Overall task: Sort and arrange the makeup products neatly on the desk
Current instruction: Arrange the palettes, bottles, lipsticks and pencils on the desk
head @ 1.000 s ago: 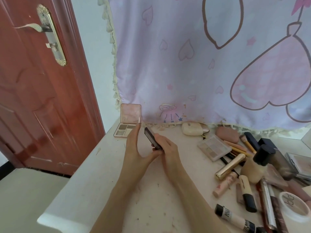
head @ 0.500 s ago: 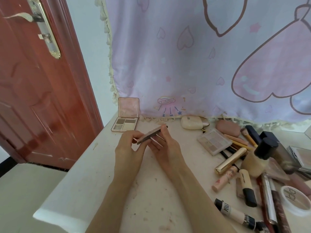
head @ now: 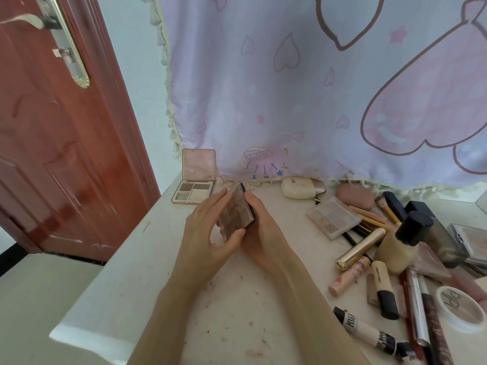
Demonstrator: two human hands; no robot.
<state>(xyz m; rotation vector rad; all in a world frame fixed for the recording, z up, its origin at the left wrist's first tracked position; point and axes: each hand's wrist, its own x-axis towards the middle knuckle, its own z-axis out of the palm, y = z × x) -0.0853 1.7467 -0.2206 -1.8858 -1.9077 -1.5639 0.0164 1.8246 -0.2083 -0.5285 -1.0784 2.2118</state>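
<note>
Both hands on one small eyeshadow palette (head: pixel 235 213), held tilted above the tabletop (head: pixel 237 312), pans facing camera. Left hand (head: pixel 204 238): grip curled, thumb under the near edge, fingers on the left side. Right hand (head: pixel 261 233) cups the dark right edge and back. Open pink palette (head: pixel 195 180) sits just behind, lid upright against the curtain (head: pixel 290 88). Pale clear-lid palette (head: pixel 332 216), gold tube (head: pixel 361 248), foundation bottle (head: pixel 403 241) cluttered to the right.

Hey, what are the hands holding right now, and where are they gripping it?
A small eyeshadow palette, held by its edges: left hand on its left side, right hand on its right.
</note>
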